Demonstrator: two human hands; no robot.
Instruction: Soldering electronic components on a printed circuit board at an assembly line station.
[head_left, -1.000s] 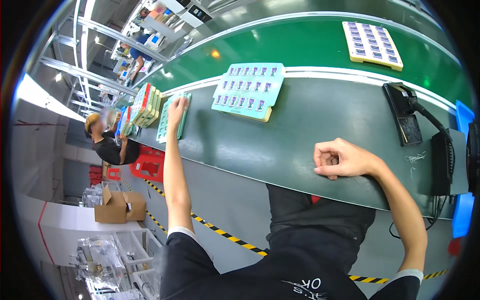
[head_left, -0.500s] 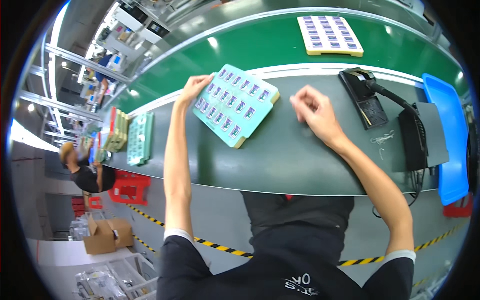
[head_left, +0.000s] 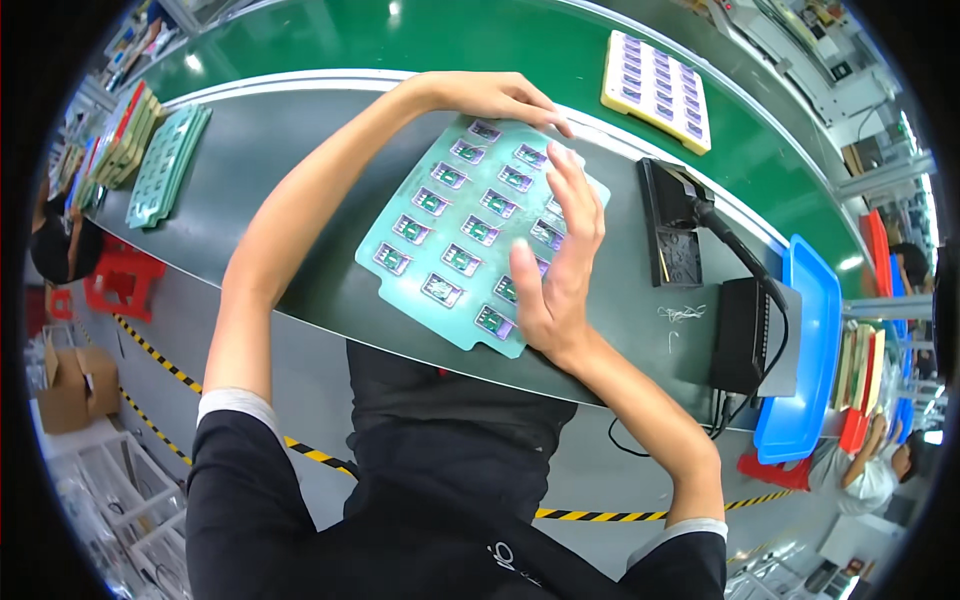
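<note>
A light green tray (head_left: 480,230) with rows of small rectangular parts in its pockets lies over the dark worktop in front of me. My left hand (head_left: 500,97) reaches round to its far edge, fingers bent over the rim there; its grip is partly hidden. Over the tray's right side is my right hand (head_left: 562,265), thumb apart and fingers stretched out, hiding some of the pockets. I cannot tell whether its palm touches the tray.
A cream tray (head_left: 655,90) of similar parts sits on the green belt beyond. To the right are a black device (head_left: 745,335) with a cable, a black holder (head_left: 670,225) and a blue bin (head_left: 810,350). Green trays (head_left: 168,165) are stacked at left. Co-workers sit at both sides.
The green tray has turned and appears larger, nearer me. My left hand has moved along to its far edge; my right hand has opened from a curl and come over its right side.
</note>
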